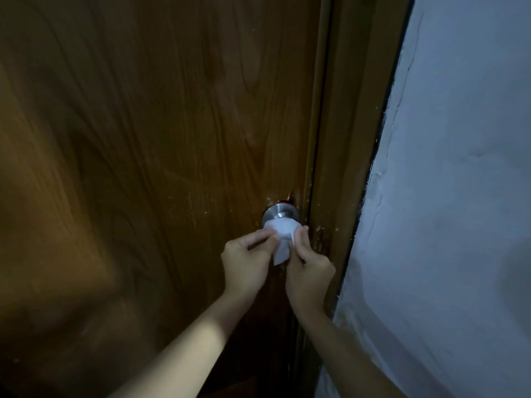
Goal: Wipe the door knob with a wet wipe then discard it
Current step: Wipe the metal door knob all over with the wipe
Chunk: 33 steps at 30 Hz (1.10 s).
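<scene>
A silver metal door knob [278, 213] sticks out of a brown wooden door [149, 133] near its right edge. A white wet wipe [283, 235] is draped over the knob's front, hiding the ball; only the round base plate and neck show. My left hand [247, 261] pinches the wipe's left side with thumb and fingers. On the other side my right hand [309, 267] grips its right edge, fingers curled. A loose tail of the wipe hangs between the two hands.
The brown door frame [353, 133] runs just right of the knob. A rough pale painted wall [454, 196] fills the right side. The light is dim.
</scene>
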Available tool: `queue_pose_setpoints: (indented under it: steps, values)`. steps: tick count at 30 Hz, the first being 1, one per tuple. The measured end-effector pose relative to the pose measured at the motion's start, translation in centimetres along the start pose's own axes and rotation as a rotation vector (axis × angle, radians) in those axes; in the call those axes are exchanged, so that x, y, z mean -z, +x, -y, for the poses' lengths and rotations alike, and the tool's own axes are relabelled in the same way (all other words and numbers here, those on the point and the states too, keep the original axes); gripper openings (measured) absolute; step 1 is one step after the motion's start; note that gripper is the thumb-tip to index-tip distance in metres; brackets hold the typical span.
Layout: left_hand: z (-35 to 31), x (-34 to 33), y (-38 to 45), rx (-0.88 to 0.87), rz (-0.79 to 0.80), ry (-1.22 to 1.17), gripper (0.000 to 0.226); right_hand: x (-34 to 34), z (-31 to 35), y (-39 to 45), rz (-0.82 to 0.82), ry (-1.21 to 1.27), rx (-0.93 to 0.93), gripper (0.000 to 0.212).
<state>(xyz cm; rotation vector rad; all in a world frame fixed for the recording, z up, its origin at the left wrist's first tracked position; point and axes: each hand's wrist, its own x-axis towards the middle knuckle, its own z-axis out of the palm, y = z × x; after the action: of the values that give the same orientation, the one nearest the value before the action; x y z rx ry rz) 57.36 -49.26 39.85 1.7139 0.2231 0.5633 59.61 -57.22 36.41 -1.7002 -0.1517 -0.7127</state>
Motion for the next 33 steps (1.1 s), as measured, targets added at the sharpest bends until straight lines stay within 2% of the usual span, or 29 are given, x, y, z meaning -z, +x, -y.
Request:
queue_pose_setpoints:
  steps: [3, 7, 13, 17, 21, 26, 28, 30, 33]
  values:
    - [0.2, -0.6, -0.1, 0.179, -0.023, -0.149, 0.026, 0.5, -0.1, -0.1, 0.019, 0.001, -0.019, 0.034]
    - [-0.1, -1.7, -0.2, 0.331, -0.084, -0.300, 0.025, 0.9, 0.2, -0.2, 0.060, 0.201, -0.245, 0.033]
    - [-0.5, -2.1, -0.4, 0.410, -0.097, -0.384, 0.027, 1.0, 0.6, 0.3, 0.081, 0.543, -0.628, 0.033]
    - [-0.6, -2.2, -0.8, 0.435, -0.055, -0.395, 0.032, 1.5, 0.8, 0.8, 0.123, 0.645, -0.781, 0.024]
    - [-1.4, -2.2, -0.1, 0.418, -0.017, -0.399, 0.041, 1.4, 1.1, 2.0, 0.209, 0.738, -0.829, 0.028]
    - [-1.6, -2.5, 0.2, 0.445, 0.040, -0.420, 0.028, 1.8, 1.1, 2.7, 0.255, 0.723, -0.806, 0.031]
    - [-1.8, -2.7, 0.1, 0.483, 0.040, -0.442, 0.025, 1.8, 1.0, 2.6, 0.233, 0.698, -0.788, 0.034]
    - [-1.8, -3.0, 0.0, 0.519, 0.039, -0.470, 0.024, 2.0, 1.0, 2.6, 0.188, 0.700, -0.805, 0.046]
    - [-1.9, -3.1, -0.1, 0.569, 0.036, -0.540, 0.029, 2.6, 1.3, 2.6, 0.165, 0.674, -0.779, 0.052]
